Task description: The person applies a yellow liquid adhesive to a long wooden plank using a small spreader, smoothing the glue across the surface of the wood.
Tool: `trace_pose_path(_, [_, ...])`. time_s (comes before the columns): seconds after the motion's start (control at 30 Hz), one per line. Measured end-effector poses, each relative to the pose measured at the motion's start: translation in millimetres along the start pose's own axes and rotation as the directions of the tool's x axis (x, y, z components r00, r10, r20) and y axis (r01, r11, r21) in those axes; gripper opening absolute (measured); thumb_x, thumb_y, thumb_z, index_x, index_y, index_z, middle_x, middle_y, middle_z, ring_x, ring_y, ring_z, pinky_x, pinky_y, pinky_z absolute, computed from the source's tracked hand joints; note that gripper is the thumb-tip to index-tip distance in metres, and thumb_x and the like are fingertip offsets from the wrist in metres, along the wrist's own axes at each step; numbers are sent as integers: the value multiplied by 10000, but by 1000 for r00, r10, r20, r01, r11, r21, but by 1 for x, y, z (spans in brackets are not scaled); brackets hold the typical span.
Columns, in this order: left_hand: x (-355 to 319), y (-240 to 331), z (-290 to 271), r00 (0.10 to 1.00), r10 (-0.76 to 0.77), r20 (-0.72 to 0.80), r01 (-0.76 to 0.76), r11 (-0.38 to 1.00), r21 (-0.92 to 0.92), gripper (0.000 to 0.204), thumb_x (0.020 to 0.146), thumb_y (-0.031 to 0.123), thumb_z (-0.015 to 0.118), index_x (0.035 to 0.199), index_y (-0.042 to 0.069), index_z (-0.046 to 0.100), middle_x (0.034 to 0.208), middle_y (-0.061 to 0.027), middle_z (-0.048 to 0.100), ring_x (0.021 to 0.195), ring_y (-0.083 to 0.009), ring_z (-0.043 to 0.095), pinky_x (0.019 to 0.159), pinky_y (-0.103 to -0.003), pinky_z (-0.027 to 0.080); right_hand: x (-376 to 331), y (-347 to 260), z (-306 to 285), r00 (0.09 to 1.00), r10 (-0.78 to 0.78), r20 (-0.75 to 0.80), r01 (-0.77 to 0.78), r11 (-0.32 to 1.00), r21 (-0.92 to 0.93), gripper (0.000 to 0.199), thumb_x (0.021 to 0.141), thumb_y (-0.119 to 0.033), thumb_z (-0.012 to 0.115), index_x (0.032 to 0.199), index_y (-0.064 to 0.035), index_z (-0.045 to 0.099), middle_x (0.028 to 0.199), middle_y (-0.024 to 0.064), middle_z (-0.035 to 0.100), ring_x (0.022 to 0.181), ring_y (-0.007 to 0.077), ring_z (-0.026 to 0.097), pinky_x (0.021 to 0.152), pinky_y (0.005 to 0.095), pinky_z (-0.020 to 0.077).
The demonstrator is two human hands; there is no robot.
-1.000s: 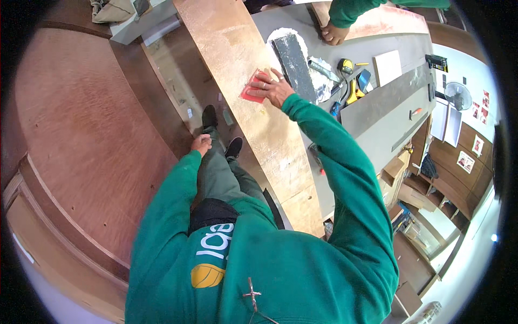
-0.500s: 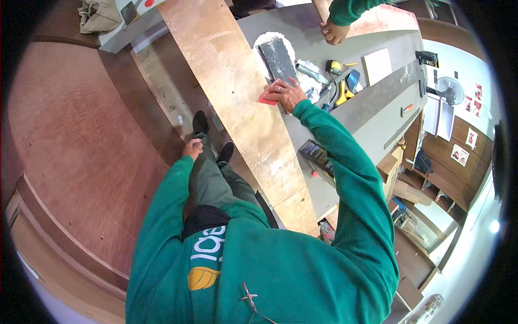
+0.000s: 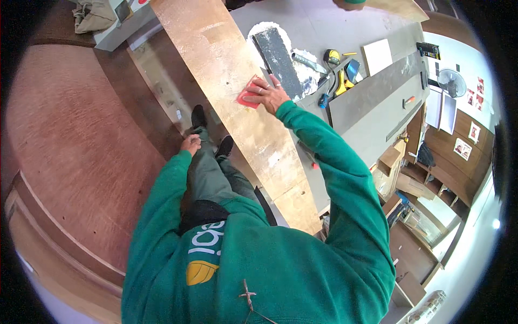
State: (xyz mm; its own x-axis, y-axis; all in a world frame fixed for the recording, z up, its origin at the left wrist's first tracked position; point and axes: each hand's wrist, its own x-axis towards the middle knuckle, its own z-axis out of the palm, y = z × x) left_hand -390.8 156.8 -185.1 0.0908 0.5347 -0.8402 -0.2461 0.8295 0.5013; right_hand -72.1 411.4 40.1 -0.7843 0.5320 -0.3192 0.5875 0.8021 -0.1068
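Note:
My right hand (image 3: pixel 271 98) presses a flat red plastic spreader (image 3: pixel 246 98) against the face of a long plywood board (image 3: pixel 251 141), near its right edge. Fingers lie over the spreader's top. Patches of the board look wet or smeared. Right beside that hand, a dark rectangular slab (image 3: pixel 279 62) dusted with white lies on a white, crumpled-looking patch. A metal-bladed tool (image 3: pixel 308 61) rests at the slab's right. My left hand (image 3: pixel 191 143) hangs by my thigh with its fingers curled; anything inside it is hidden.
On the grey bench (image 3: pixel 307 24) lie a yellow-black tape measure (image 3: pixel 331 56), a yellow-and-black tool (image 3: pixel 343 83), a blue-ended tool (image 3: pixel 324 100) and a white square panel (image 3: pixel 377 57). A large reddish wooden panel (image 3: pixel 81 135) stands at left. Another person's hand (image 3: pixel 349 5) shows at the top edge.
My right hand has slid the red spreader leftward, from the board's edge further onto its face. The other person's hand has moved up, mostly out of view. My left hand stays by my thigh.

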Motion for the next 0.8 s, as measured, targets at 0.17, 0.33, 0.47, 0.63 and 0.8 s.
trace_pose_path(0.17, [-6,28,14,998,27,52,-25,999,-43,313,843,6,550,1155,-16,527,898,-42,583,786,-118,581,697,-303,540,-24,11,-1,987,91,134,-87,996,-38,559,832,-99,567,1255,-462,532,1443,-134,390,1387,143,276,1111,607,141])
trace_pose_path(0.33, [1,5,12,991,125,36,-121,988,-98,287,848,23,560,1131,-20,535,852,-28,563,745,-117,563,650,-298,520,-48,10,8,974,156,166,-165,985,44,565,839,-80,545,1249,-470,539,1436,-129,403,1386,141,279,1102,626,150])
trace_pose_path(0.47, [-20,7,11,991,124,53,-126,992,30,184,860,64,545,1040,28,564,779,-15,553,703,-124,549,608,-296,489,-69,-23,22,945,318,74,-322,945,58,593,863,-67,486,1281,-487,494,1380,-81,464,1337,168,348,1107,603,188])
trace_pose_path(0.63, [1,-22,-8,903,313,294,-402,856,326,65,844,112,513,851,82,570,684,-45,520,558,-172,488,486,-343,408,-91,-103,77,785,597,166,-611,705,359,516,889,-129,449,1374,-305,447,1420,-10,436,1367,231,310,1083,569,256])
trace_pose_path(0.8, [-10,9,9,976,-24,218,-33,967,254,44,786,49,595,781,77,629,705,-32,617,599,-158,585,519,-332,492,-118,-131,33,767,640,-46,-582,725,368,554,829,-103,508,1322,-354,498,1375,-18,475,1292,224,403,1036,529,317])
